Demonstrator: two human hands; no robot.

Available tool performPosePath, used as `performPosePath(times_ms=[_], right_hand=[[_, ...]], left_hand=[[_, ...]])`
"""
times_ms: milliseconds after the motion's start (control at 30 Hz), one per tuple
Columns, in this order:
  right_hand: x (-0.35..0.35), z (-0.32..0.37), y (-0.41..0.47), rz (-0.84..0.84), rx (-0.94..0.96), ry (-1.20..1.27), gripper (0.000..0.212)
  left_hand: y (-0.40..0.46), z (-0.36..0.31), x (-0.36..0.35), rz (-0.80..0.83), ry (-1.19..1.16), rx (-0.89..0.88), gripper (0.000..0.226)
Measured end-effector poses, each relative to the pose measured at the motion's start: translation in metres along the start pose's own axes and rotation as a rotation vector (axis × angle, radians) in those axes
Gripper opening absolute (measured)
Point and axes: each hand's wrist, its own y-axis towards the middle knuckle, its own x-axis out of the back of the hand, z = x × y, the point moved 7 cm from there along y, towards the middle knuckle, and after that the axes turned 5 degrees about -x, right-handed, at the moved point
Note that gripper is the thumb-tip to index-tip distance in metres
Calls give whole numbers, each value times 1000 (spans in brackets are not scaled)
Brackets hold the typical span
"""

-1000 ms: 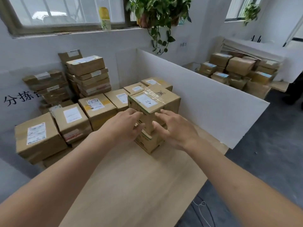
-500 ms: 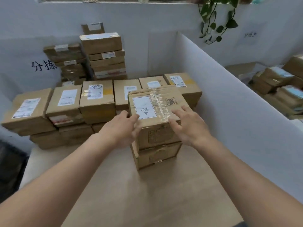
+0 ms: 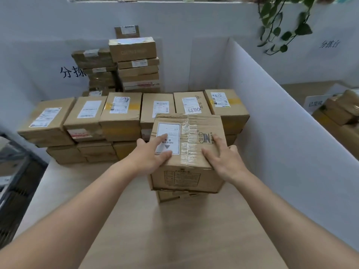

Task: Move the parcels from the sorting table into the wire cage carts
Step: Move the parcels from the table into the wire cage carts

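Wooden surface (image 3: 174,230): spans the lower and middle frame, carrying all nearer parcels. White divider panel (image 3: 281,133): upright along the right edge of the surface, just right of the taped parcel. Row of labelled parcels (image 3: 120,113): two layers high, directly behind the taped parcel and extending to its left, white shipping labels facing up. Tall parcel stack (image 3: 136,65): behind that row, against the back wall, well behind the taped parcel. Further boxes (image 3: 342,111): beyond the divider, far right of the taped parcel.

Taped parcel (image 3: 187,152): brown carton, clear tape down the middle of the top face, white "HEAVY" label on its left half. Seated on a lower carton (image 3: 174,196), only the front edge of which shows beneath it; both on the surface, near the divider.

Left hand (image 3: 149,154): laid over the near left top edge of the taped parcel, fingers extended across the label, thumb down on the top face near the front edge. Not curled.

Right hand (image 3: 223,158): laid over the near right top corner of the taped parcel, fingers spread and straight on the top face, thumb pointing toward the tape. Not curled.

Hanging plant (image 3: 281,26): above and right of the taped parcel, against the wall.
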Motion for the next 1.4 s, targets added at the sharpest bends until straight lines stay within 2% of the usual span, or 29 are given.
performPosePath(times_ms=[233,367,600,767,1033,1400], right_hand=[[4,26,-26,-90,168,93,74],[3,67,-53,-149,277,106,72],[-25,144,-119,-149,444,123,75],[-68,204,-180,-155,542,119,77],[-170,285,-270,-55,617,96,76],[-310,397,-333,152,747,51,75]], left_hand=[[-32,5,14,-106,-92,-39,63],[-66,18,50,-203,-100,-50,63],[-147,66,113,-314,-52,-51,65],[-217,127,151,-373,-45,-27,65],[-329,239,194,-428,-86,40,66],[-432,393,234,-546,-142,279,66]])
